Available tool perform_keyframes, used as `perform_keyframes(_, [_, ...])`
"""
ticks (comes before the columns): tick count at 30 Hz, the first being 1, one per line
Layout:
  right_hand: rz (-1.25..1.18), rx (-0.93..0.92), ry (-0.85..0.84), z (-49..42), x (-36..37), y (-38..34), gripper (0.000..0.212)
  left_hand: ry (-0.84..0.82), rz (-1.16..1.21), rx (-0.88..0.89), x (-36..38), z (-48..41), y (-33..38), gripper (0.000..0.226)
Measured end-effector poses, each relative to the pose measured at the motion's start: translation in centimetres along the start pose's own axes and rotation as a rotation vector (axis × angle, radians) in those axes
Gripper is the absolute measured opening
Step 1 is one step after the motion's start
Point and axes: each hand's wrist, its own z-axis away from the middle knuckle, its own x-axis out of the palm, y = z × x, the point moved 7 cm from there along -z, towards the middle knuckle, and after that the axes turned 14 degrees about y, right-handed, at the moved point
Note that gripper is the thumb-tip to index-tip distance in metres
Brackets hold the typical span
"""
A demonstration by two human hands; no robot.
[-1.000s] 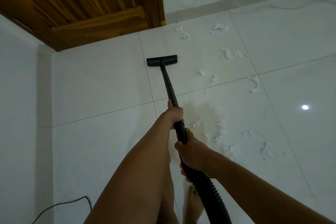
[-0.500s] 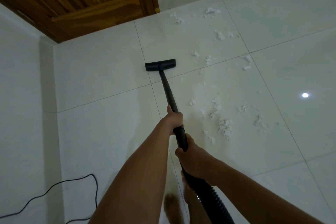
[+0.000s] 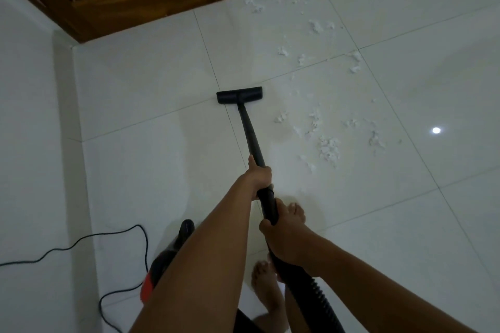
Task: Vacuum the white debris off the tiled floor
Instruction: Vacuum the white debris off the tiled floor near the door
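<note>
Both hands hold the stiff black wand [image 3: 250,135]: the left hand [image 3: 259,173] curls round it nearer the nozzle [image 3: 239,94], and the right hand [image 3: 281,235] grips it farther back, by the ribbed hose [image 3: 316,297]. White debris [image 3: 328,147] lies scattered on the floor [image 3: 135,170] right of the nozzle and beyond it. The tufts look light and fluffy, so they would probably scatter if shoved.

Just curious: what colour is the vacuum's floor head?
The floor head is black, seen best in the head view.
</note>
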Motion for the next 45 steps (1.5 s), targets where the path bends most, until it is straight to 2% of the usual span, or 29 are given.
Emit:
perform_keyframes(7, [-0.068,0.058,-0.029,5.0,4.2,6.0,0.060,-0.005,-0.027,-0.006,1.7,4.2,-7.2,0.074])
perform_keyframes(15, [-0.116,0.086,-0.027,10.5,5.6,11.4,0.059,-0.007,-0.027,-0.004,4.1,8.6,-13.1,0.076])
perform_keyframes(23, [-0.115,0.086,-0.012,18.2,7.8,22.3,0.056,-0.016,-0.089,0.016,10.1,15.9,-22.9,0.076])
perform_keyframes(27, [-0.208,0.108,-0.022,22.3,9.0,25.9,0.052,-0.025,-0.066,0.012,12.0,18.8,-27.3,0.073])
perform_keyframes(30, [-0.187,0.095,0.003,24.3,9.9,28.3,0.053,-0.026,-0.062,0.004,13.0,20.6,-30.1,0.072])
perform_keyframes(35, [-0.125,0.063,0.028,26.2,11.4,32.1,0.056,-0.033,-0.076,0.009,14.9,22.2,-33.7,0.075])
perform_keyframes(45, [-0.275,0.175,-0.010,28.2,17.2,37.4,0.056,-0.024,-0.128,0.072,15.7,22.3,-39.7,0.078])
